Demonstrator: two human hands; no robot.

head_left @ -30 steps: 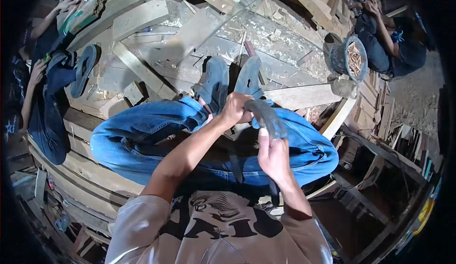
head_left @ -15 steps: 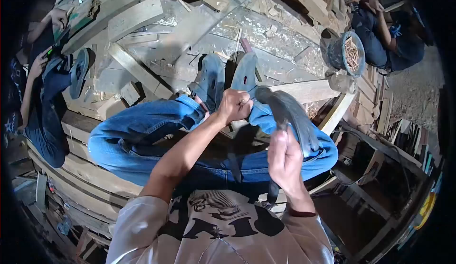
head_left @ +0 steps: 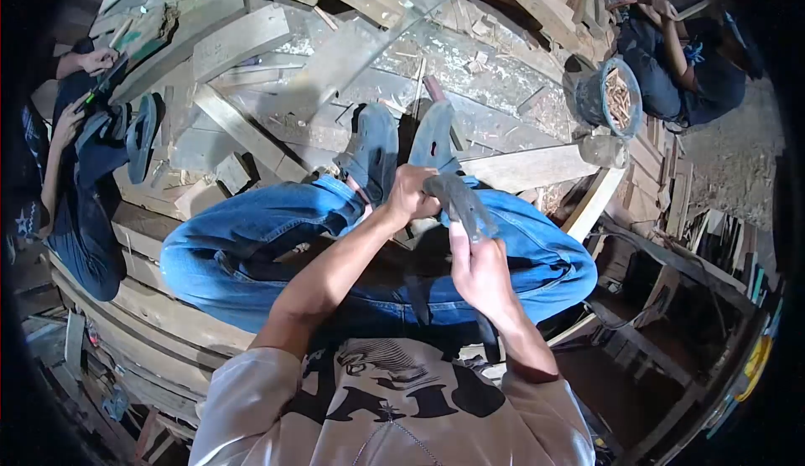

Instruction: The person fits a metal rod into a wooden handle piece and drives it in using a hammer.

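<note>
While the right hand (head_left: 484, 277) grips a hammer (head_left: 459, 204) above the jeans (head_left: 251, 231), a skewed swing could bruise the left hand (head_left: 411, 193) just beside its head, whose hold I cannot tell. Beyond, a bucket (head_left: 589, 101) stands near the wooden platform's (head_left: 501, 97) right edge.

I hold the dark claw hammer (head_left: 457, 204) in my right hand (head_left: 485, 275), head uppermost, just right of the frame's middle.

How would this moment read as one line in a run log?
right hand: grips hammer | left hand: closed beside hammer, contents hidden, contact unclear | bucket: holds wood pieces
</note>
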